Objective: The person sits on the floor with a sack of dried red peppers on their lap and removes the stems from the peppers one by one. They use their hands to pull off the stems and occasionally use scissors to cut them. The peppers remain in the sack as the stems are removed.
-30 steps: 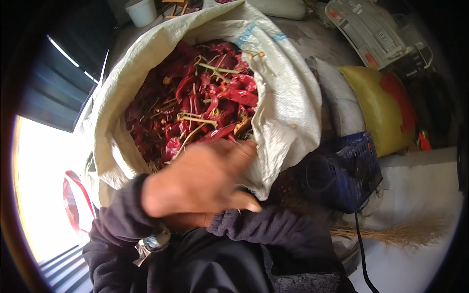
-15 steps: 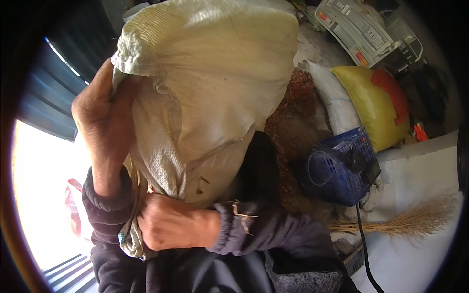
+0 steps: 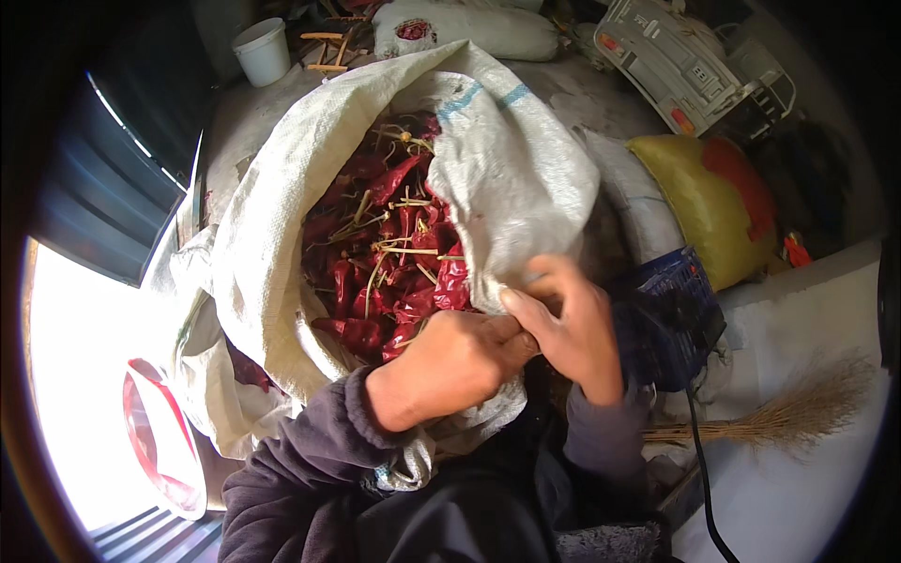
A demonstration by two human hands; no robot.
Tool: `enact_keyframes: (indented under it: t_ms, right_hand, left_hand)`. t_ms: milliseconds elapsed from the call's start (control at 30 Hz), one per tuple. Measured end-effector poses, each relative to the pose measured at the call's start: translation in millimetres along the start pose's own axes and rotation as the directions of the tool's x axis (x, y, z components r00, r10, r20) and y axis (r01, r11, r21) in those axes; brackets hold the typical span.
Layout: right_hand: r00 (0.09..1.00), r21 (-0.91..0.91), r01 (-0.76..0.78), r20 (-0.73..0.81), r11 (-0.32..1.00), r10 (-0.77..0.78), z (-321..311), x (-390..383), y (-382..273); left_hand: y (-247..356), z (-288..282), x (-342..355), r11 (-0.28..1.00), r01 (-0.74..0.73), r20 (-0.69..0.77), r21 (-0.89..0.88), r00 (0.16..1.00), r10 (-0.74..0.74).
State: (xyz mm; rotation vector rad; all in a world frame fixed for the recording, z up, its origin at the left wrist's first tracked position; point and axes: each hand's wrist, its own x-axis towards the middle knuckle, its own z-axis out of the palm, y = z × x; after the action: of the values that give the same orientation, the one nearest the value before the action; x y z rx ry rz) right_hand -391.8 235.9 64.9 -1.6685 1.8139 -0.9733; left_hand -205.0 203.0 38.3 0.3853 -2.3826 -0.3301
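Observation:
A large white woven sack (image 3: 266,220) stands in front of me with its mouth wide. Dried red chili peppers (image 3: 404,220) with pale stems fill it. At the near side of the mouth, my left hand (image 3: 455,366) is closed on the sack's edge, knuckles up. My right hand (image 3: 577,328) meets it from the right, thumb and fingers at the same edge; its index finger is partly raised and slightly blurred. Folds of the sack hide the left fingertips. Loose sack cloth hangs below both hands, over my lap.
To the right are a blue plastic crate (image 3: 676,310), a straw broom (image 3: 779,418), a black cable (image 3: 699,469) and a yellow sack (image 3: 699,206). A white bucket (image 3: 263,52) and a lying sack (image 3: 488,33) are behind. At left stands a red-rimmed bucket (image 3: 160,432).
The sack's raised cloth has come down, exposing the peppers inside. My left hand has moved right and down; my right hand has moved right and up. Both now meet at the near edge.

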Motion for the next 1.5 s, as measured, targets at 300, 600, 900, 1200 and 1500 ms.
enact_keyframes:
  t_ms: [300, 600, 900, 1200, 1500]
  right_hand:
    - [0.838, 0.788, 0.357, -0.033, 0.501, -0.545, -29.4, 57.9, -123.0]
    - [0.735, 0.429, 0.589, -0.637, 0.685, -0.233, -98.0, 67.3, -106.9]
    - [0.754, 0.684, 0.556, -0.654, 0.472, 0.059, -113.2, 32.6, -58.7]
    - [0.45, 0.11, 0.803, -0.756, 0.586, -0.476, -138.9, -0.3, -74.5]
    - [0.422, 0.07, 0.81, -0.759, 0.582, -0.496, -119.4, -0.5, -84.1]
  left_hand:
    - [14.2, -117.8, 23.1, 0.981, 0.072, -0.324, -0.178, 0.937, -0.128]
    - [1.4, -58.2, 41.4, 0.935, -0.143, -0.323, -0.326, 0.946, 0.032]
    - [-73.0, 20.0, 92.6, 0.965, 0.264, -0.45, -0.012, 0.86, -0.241]
    - [-127.3, 57.3, 174.8, 0.994, 0.093, -0.001, -0.051, 0.996, -0.093]
    - [-95.7, 58.4, 150.1, 0.996, 0.069, 0.034, 0.052, 0.997, -0.071]
